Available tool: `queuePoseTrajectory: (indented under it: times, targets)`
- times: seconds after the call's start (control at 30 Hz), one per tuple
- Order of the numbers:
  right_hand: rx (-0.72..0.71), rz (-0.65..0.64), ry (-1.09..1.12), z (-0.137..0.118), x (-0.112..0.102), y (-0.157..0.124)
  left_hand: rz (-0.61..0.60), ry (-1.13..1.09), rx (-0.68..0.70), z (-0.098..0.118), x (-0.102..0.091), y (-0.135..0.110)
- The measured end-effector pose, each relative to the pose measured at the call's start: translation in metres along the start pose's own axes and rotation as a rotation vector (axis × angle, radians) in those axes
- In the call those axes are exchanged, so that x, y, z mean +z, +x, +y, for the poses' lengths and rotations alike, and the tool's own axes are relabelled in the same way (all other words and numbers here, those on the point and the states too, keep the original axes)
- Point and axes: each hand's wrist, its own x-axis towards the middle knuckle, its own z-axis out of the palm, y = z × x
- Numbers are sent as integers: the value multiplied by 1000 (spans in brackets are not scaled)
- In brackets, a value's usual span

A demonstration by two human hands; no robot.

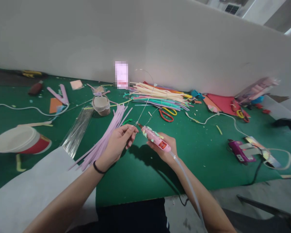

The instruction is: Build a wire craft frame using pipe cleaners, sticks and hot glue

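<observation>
My right hand (168,145) is wrapped round a pink glue gun (157,139) with pale lumps on its body and a clear strand trailing from its rear past my forearm. The gun's dark nozzle points left, close to the fingertips of my left hand (122,137). Those fingers pinch a thin wire (145,108), which rises from them towards the back wall and bends over at the top. Whether the nozzle touches the wire, I cannot tell. Lilac pipe cleaners (111,129) lie fanned out beside my left hand.
Behind my hands lie a heap of coloured pipe cleaners (157,92) and red-yellow scissors (167,115). A wrapped cup (101,105), silvery wires (79,129) and a red-white paper bucket (36,144) are on the left. A purple box with cables (240,150) sits right.
</observation>
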Motion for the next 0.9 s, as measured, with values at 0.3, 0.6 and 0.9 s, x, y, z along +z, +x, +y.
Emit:
queuePoseTrajectory:
  times: [0.3, 0.6, 0.9]
  targets:
    - [50, 28, -13, -4, -1, 2, -15, 13, 2, -2, -1, 1]
    - [22, -26, -41, 0, -1, 0, -1, 28, -5, 0, 0, -1]
    - [21, 4, -22, -2, -2, 1, 5, 17, -13, 1, 1, -1]
